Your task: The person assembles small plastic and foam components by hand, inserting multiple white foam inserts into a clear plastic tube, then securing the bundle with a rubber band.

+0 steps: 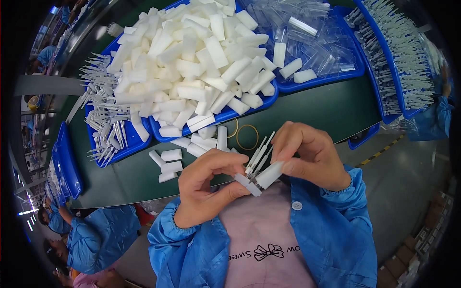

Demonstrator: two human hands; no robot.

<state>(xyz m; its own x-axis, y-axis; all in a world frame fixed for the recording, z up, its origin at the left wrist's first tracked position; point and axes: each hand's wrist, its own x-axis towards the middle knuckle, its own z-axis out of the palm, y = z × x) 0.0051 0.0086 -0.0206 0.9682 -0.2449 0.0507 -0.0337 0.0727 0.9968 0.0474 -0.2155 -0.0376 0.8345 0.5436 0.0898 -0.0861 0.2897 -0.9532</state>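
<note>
Close to my chest, my left hand (pixel 205 186) pinches a light grey plastic part (pixel 248 184) with several thin pale rods (pixel 259 154) rising from it. In my right hand (pixel 313 154), thumb and fingers are closed on a white foam sleeve (pixel 270 175). The foam's lower end is right beside the grey part, among the rods; whether it surrounds one of them I cannot tell. Just beyond my left hand, several loose foam sleeves (pixel 171 155) lie on the green table (pixel 307 113).
A blue tray (pixel 225 115) heaped with foam sleeves stands ahead. Rod parts fill a blue tray (pixel 126 144) at left and more trays (pixel 394 67) at far right. Clear plastic sleeves (pixel 321 45) lie at the back right. Two yellowish rings (pixel 248 138) rest mid-table. A person (pixel 103 237) is at lower left.
</note>
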